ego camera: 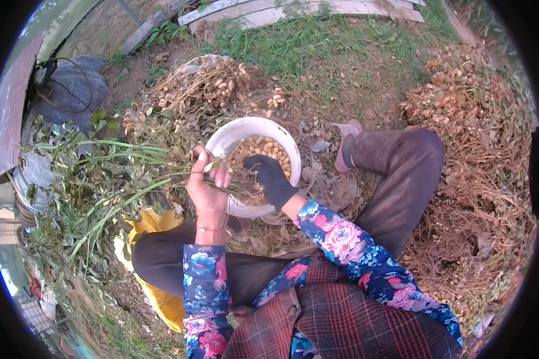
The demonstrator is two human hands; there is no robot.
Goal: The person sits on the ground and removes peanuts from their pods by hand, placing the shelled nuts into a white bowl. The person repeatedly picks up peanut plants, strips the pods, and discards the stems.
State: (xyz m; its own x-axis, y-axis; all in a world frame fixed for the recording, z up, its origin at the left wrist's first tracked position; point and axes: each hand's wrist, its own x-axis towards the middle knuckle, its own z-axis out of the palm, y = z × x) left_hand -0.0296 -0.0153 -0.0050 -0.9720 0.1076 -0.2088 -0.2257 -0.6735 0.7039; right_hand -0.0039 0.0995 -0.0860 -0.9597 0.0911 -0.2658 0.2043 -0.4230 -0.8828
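Observation:
My bare left hand (209, 179) is closed around the stems of uprooted peanut plants (134, 155), whose leafy tops spread out to the left. Their thin roots reach over a white plastic bucket (292, 134). Over the bucket's opening, my right hand (269, 177), in a dark glove, has its fingers bent at the roots; what lies between the fingertips is hidden. Unshelled peanuts (269, 148) cover the bottom of the bucket, as far as it shows.
A pile of pulled plants with peanuts (224, 87) lies beyond the bucket. Dry stripped vines (471, 197) are heaped at the right. A yellow sack (161, 300) lies beside my left knee. Pale boards (296, 13) border the grass at the top.

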